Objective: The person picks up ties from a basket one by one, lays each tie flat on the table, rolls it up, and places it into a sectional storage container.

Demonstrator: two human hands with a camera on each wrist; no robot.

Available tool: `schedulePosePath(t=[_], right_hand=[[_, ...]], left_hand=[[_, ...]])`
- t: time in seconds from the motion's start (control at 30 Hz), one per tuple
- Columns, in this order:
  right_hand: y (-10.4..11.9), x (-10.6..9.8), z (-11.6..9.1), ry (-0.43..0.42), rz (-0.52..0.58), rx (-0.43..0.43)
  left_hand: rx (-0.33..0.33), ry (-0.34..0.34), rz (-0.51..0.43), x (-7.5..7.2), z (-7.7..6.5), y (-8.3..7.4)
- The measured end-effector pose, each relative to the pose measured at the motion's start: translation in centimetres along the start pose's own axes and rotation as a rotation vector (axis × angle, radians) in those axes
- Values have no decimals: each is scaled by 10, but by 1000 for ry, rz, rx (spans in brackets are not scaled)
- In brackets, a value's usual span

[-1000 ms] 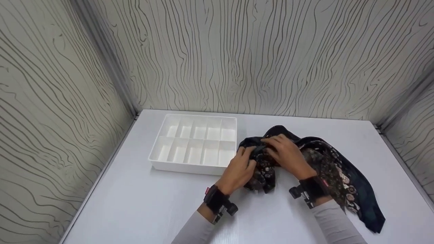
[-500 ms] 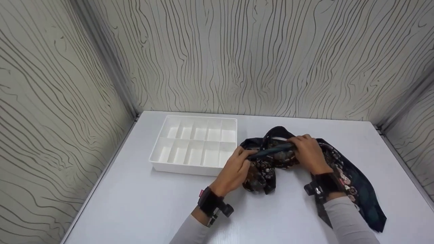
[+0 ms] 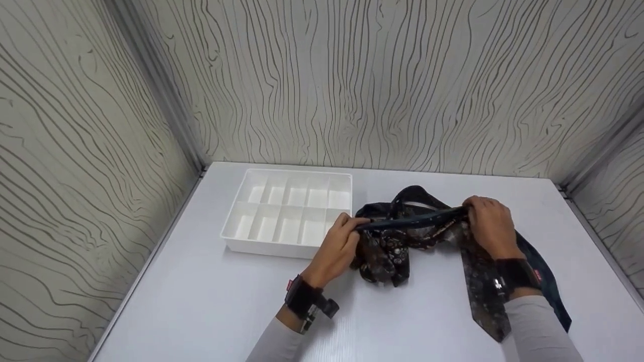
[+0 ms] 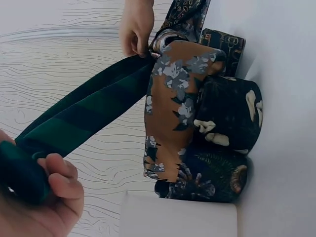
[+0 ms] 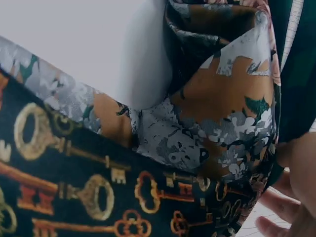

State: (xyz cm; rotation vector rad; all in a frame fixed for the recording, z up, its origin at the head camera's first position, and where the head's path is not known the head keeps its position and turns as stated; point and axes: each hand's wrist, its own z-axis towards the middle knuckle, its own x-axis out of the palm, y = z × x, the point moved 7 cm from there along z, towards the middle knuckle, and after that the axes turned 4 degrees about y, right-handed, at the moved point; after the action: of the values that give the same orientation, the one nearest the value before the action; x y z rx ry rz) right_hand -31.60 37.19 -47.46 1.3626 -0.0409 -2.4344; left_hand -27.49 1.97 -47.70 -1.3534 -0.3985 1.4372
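Because the green-and-navy tie [image 4: 94, 116] looks thin and smooth, it should handle as something light, limp and slightly slippery, hardly fragile but easily creased. It stretches to the right of the white tray [image 3: 271, 250]: the left grip [image 3: 332, 249], nearer the tray, is curled round one part of the tie, and the right grip [image 3: 490, 226], farther from the tray, pinches another. Holding its edges together at both ends of that span seems surest. Patterned ties [image 3: 390, 256] lie bunched right of the tray on the worktop [image 3: 201, 301].
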Motion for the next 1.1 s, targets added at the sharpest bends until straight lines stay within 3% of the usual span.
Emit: schedulePosePath(t=[0.27,0.53,0.73,0.93,1.1], right_hand=[[13,19,0,293,68,-12],[25,27,4,357,78,-67],[27,24,6,281,3,-106],[22,10,10,82,37,-31],[12,-5,8,-69,-23,-64]], left_hand=[[43,-2,-18,-5,1,-10],[71,32,-58,-5,1,-19],[108,87,-127,-3,-1,-27],[100,102,-130,-5,-4,-24],[99,81,-158,-12,-8,-18]])
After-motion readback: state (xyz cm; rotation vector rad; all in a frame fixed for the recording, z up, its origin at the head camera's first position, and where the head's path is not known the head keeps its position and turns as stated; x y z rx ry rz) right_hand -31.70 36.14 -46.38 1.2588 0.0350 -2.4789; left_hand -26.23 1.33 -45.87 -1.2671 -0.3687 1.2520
